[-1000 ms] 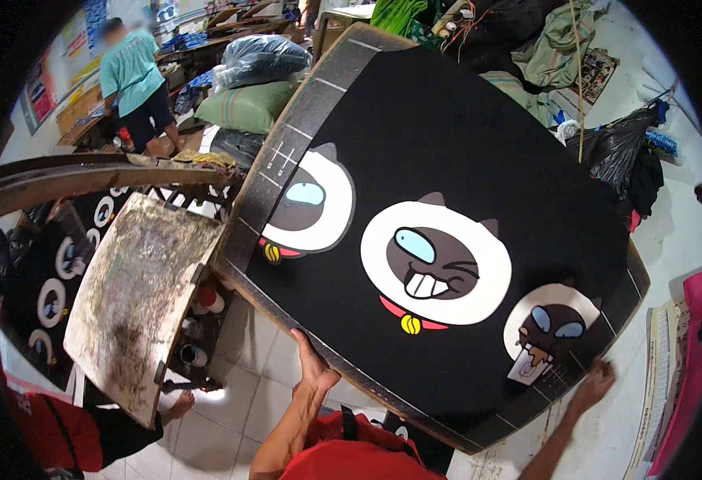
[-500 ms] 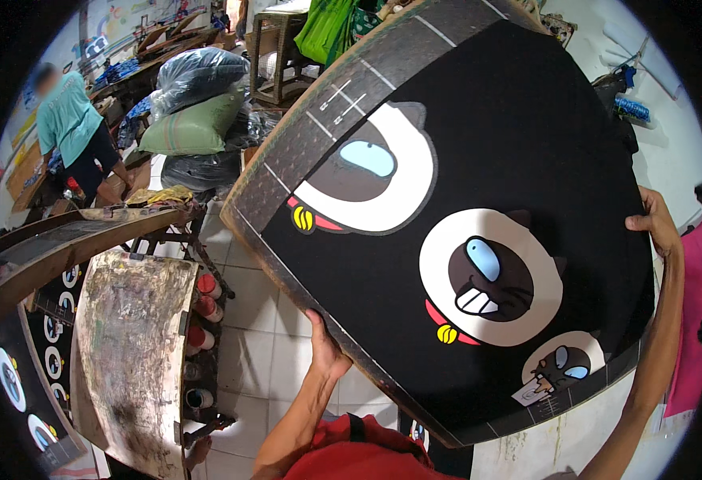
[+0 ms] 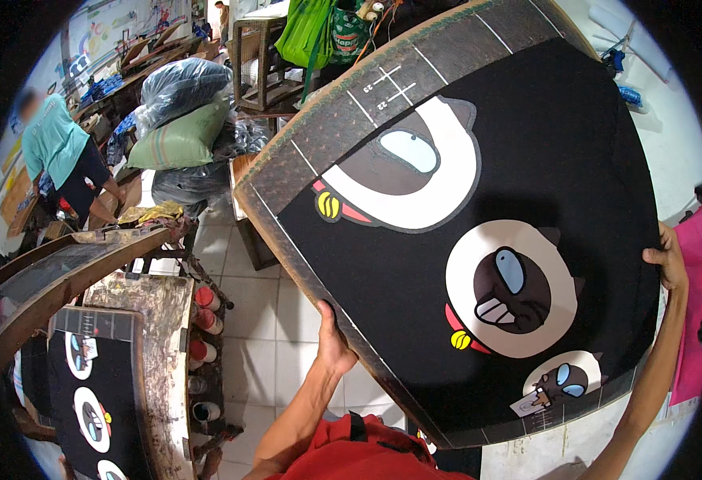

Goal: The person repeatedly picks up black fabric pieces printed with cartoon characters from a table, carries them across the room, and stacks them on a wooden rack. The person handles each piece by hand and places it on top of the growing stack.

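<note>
A large board with dark, ruled margins fills the right half of the head view, tilted, with black fabric laid over it. Three cartoon animal faces with white rings are printed on the cloth, a big one, a middle one and a small one. My left hand grips the board's left edge, thumb on top and fingers hidden beneath. On the opposite edge my right hand is closed, its thumb over the fabric.
At lower left, a second printed board lies over a paint-stained table; another person's hand shows nearby. Cups of red and white line that table. A wooden frame stands above it. Sacks and a person in teal are farther back.
The second printed board has moved right onto the stained table, covering much of its top. My board has shifted slightly rightward in view, with both hands keeping their hold.
</note>
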A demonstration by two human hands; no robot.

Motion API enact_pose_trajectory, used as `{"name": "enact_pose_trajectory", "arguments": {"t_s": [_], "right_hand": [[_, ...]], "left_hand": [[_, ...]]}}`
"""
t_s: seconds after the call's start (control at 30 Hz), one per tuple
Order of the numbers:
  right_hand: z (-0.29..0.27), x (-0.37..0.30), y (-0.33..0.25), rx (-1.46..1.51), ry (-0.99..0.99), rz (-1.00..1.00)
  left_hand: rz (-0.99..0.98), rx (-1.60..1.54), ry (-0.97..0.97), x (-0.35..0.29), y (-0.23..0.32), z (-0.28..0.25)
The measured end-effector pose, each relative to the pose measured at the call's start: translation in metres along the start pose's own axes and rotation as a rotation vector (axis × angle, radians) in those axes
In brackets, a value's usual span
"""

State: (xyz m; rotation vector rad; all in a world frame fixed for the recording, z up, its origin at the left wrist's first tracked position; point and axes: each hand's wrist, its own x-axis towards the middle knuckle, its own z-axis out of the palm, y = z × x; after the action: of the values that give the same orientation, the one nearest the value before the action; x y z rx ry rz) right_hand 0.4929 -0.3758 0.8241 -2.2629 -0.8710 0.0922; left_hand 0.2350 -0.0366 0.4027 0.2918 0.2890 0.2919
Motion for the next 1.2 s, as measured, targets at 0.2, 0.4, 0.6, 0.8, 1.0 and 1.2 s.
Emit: {"name": "enact_pose_trajectory", "arguments": {"t_s": [0.2, 0.4, 0.6, 0.8, 1.0, 1.2], "right_hand": [[-0.006, -0.003, 0.007, 0.026, -0.022, 0.074], [-0.005, -0.006, 0.009, 0.024, 0.025, 0.052], [-0.006, -0.006, 0.007, 0.024, 0.004, 0.05], [-0.004, -0.007, 0.001, 0.005, 0.03, 0.066], [-0.003, -0.012, -0.006, 0.014, 0.04, 0.079], [0.042, -0.008, -0.03, -0.246, -0.034, 0.148]], "left_hand": [[-0.006, 0.012, -0.015, 0.007, -0.002, -0.001], [-0.029, -0.046, -0.006, 0.01, -0.001, -0.004], [-0.017, -0.031, 0.006, 0.012, -0.002, -0.004], [-0.028, 0.0, -0.011, 0.016, -0.002, -0.003], [-0.028, -0.005, -0.037, 0.014, -0.003, -0.006], [0.011, 0.177, 0.047, 0.074, -0.002, -0.06]]}}
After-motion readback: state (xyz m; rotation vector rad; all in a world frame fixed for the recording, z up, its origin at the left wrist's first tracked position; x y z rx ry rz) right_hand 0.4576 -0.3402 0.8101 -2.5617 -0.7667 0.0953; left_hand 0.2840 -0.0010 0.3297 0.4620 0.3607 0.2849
